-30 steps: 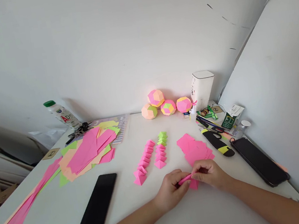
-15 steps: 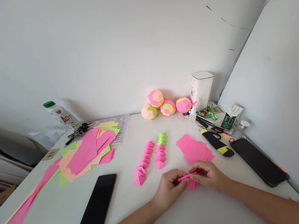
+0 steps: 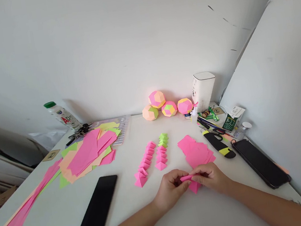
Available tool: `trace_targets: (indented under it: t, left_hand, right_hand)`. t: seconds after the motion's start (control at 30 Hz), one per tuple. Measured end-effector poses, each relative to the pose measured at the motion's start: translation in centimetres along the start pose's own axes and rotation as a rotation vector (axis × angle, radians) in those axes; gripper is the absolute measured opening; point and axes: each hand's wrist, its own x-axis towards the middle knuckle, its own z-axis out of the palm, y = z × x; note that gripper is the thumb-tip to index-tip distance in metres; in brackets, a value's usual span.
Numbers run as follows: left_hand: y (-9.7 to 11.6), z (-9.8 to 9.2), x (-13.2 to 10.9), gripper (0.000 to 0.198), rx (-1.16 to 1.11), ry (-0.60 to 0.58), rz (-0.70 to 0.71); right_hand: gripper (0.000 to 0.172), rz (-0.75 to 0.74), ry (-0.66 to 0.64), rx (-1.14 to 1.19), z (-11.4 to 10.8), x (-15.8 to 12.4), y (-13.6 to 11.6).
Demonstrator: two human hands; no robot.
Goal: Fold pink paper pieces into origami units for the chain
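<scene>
Both my hands meet low on the white table (image 3: 144, 219). My left hand (image 3: 171, 190) and my right hand (image 3: 212, 176) pinch a small pink folded paper piece (image 3: 192, 183) between their fingertips, just above the tabletop. Right behind it lies a stack of pink paper squares (image 3: 195, 150). To the left of that stack run two rows of folded paper units: a pink row (image 3: 144, 163) and a pink row capped with green ones (image 3: 161, 150).
A black phone (image 3: 96, 211) lies at the front left, another black phone (image 3: 261, 162) by the right wall, with a black-and-yellow cutter (image 3: 219, 144) beside it. Loose pink, peach and green sheets (image 3: 88, 154) lie at the left. Three paper balls (image 3: 167, 104), a white container (image 3: 202, 89) and a bottle (image 3: 62, 115) stand at the back.
My hands have closed in on each other slightly and the pink piece between them has been turned and folded tighter. Nothing else on the table has moved.
</scene>
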Motion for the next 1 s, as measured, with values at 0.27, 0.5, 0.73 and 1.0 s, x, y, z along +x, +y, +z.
trace_targets:
  t: [0.27, 0.5, 0.73, 1.0]
  left_hand:
    - [0.34, 0.15, -0.01, 0.027, -0.071, 0.017, -0.030]
    - [0.09, 0.12, 0.12, 0.029, -0.068, 0.028, -0.028]
    - [-0.17, -0.05, 0.08, 0.030, -0.011, 0.034, -0.002]
    - [0.13, -0.03, 0.06, 0.030, -0.028, 0.015, -0.032]
  right_hand:
    - [0.024, 0.030, -0.020, 0.031, -0.07, -0.03, 0.13]
    - [0.026, 0.057, -0.052, 0.056, -0.13, -0.03, 0.08]
    - [0.027, 0.041, -0.068, 0.018, -0.17, -0.10, -0.23]
    - [0.024, -0.028, -0.037, -0.063, 0.11, -0.05, -0.15]
